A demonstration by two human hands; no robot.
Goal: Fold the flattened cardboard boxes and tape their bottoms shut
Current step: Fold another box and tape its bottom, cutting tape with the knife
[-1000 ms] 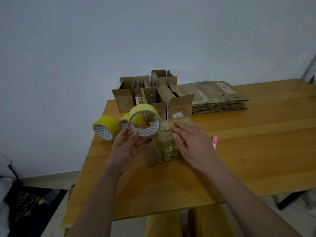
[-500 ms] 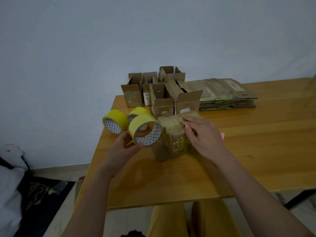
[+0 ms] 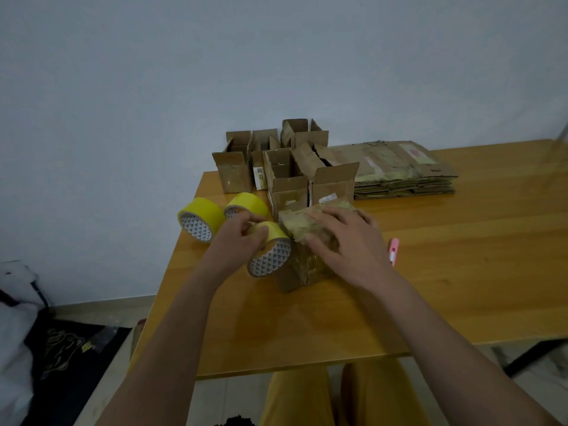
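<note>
my left hand [image 3: 242,238] fingers curled, gripping tape roll [image 3: 270,250], right hand [image 3: 344,241] flat, fingers spread, pressing box [image 3: 302,241] top

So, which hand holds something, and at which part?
The left hand grips a yellow tape roll around its outer band. The right hand only presses flat on the box.

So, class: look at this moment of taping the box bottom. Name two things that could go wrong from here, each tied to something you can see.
1. The right hand alone presses the flaps of the box; if it lifts, they may spring open before tape lands.
2. The left hand holds the tape roll close against the box, so the strip could go on crooked.
</note>
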